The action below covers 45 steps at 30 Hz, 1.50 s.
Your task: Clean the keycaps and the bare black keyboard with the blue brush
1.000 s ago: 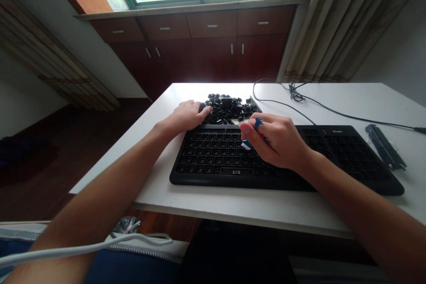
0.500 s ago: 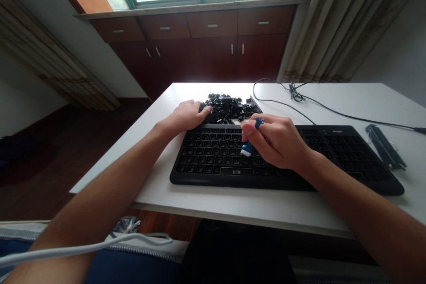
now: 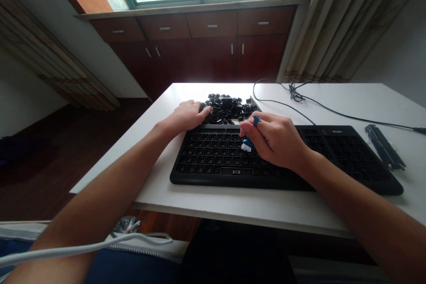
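Note:
A black keyboard (image 3: 213, 181) with its keycaps off lies across the white table, its bare key sockets showing. My right hand (image 3: 278, 140) is closed around a small blue brush (image 3: 247, 144), whose white bristles point down at the middle-left sockets; whether they touch is hard to tell. The brush's blue other end pokes out above my fingers. At the keyboard's top left corner my left hand (image 3: 188, 114) lies flat with its thumb apart, holding nothing. Beside that hand, behind the keyboard, is a heap of loose black keycaps (image 3: 226, 106).
A black cable (image 3: 346, 113) with a tangled knot runs over the back right of the table (image 3: 159, 199). To the keyboard's right lies a long black bar-shaped part (image 3: 384, 146). A white cord (image 3: 83, 248) crosses in front at lower left.
My right hand has shifted slightly up, and the brush's bristles sit a little higher over the sockets. My left hand has stayed where it was.

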### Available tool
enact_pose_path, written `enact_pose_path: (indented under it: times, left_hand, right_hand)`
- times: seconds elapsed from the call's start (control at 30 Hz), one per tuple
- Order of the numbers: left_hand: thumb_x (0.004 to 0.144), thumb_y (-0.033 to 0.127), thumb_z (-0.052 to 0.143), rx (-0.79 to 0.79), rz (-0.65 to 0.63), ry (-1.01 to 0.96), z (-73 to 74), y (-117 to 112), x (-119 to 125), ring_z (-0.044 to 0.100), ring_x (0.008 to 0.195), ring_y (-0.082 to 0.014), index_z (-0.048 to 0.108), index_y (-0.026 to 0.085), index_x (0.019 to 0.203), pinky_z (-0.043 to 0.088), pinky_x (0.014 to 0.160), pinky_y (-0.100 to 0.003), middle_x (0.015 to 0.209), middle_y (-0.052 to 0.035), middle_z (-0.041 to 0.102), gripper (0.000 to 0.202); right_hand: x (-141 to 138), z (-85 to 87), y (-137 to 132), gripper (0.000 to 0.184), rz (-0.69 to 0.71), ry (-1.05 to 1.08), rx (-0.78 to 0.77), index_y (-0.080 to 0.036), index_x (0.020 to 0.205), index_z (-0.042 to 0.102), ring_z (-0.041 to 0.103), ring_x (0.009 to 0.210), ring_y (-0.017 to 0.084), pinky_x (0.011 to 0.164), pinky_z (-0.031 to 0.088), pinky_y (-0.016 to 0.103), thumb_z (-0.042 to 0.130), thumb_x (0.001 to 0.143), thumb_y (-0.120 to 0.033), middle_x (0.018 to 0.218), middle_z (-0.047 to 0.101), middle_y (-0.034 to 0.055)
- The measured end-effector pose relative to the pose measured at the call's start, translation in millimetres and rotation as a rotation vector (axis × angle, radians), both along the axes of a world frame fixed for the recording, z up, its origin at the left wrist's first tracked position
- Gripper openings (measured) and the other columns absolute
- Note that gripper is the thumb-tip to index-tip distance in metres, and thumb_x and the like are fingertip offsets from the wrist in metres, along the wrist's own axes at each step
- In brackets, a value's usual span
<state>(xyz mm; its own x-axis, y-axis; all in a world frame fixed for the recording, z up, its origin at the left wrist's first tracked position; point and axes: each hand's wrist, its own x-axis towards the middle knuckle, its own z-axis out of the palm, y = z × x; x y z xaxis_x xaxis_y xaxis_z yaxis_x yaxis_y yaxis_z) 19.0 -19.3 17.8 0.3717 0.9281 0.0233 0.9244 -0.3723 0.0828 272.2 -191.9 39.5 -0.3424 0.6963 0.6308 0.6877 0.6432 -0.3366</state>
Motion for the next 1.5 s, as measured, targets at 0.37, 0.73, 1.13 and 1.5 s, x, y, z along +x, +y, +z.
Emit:
enact_pose_path:
  times: [0.37, 0.73, 1.13, 1.5]
  left_hand:
    - [0.100, 0.072, 0.026, -0.002, -0.010, -0.008, 0.7, -1.2, 0.2, 0.058, 0.129, -0.0433, 0.068, 0.011, 0.135, 0.046, 0.108, -0.055, 0.136, -0.0253, 0.065, 0.082]
    - [0.100, 0.071, 0.026, -0.001, -0.011, -0.008, 1.2, -1.6, 0.8, 0.058, 0.129, -0.0436, 0.067, 0.008, 0.135, 0.046, 0.110, -0.055, 0.136, -0.0267, 0.064, 0.083]
    - [0.100, 0.069, 0.025, 0.003, -0.004, 0.018, 3.4, -3.4, 2.2, 0.059, 0.127, -0.0405, 0.068, 0.010, 0.132, 0.046, 0.110, -0.051, 0.133, -0.0240, 0.066, 0.081]
    - [0.101, 0.070, 0.024, -0.001, -0.007, 0.012, 1.5, -1.2, 1.0, 0.057, 0.131, -0.0412, 0.066, 0.008, 0.137, 0.045, 0.112, -0.051, 0.138, -0.0250, 0.064, 0.083]
  right_hand:
    - [0.3, 1.9, -0.7, 0.047, 0.053, 0.045, 0.005, -0.014, 0.080, 0.070, 0.060, 0.065, 0.012, 0.065, 0.044, 0.029, 0.043, 0.111, -0.037, 0.075, 0.068, 0.0070]
    - [0.0, 1.5, -0.1, 0.048, 0.071, 0.049, 0.004, -0.016, 0.075, 0.064, 0.058, 0.064, 0.012, 0.063, 0.042, 0.029, 0.041, 0.111, -0.038, 0.073, 0.067, 0.0062]
    - [0.2, 1.6, 0.3, 0.047, 0.068, 0.030, 0.006, -0.017, 0.071, 0.060, 0.057, 0.064, 0.011, 0.062, 0.041, 0.028, 0.043, 0.110, -0.038, 0.071, 0.066, 0.0057]
    - [0.2, 2.6, -0.3, 0.049, 0.077, 0.039, -0.005, -0.016, 0.070, 0.059, 0.059, 0.065, 0.012, 0.062, 0.042, 0.029, 0.042, 0.110, -0.039, 0.071, 0.066, 0.0065]
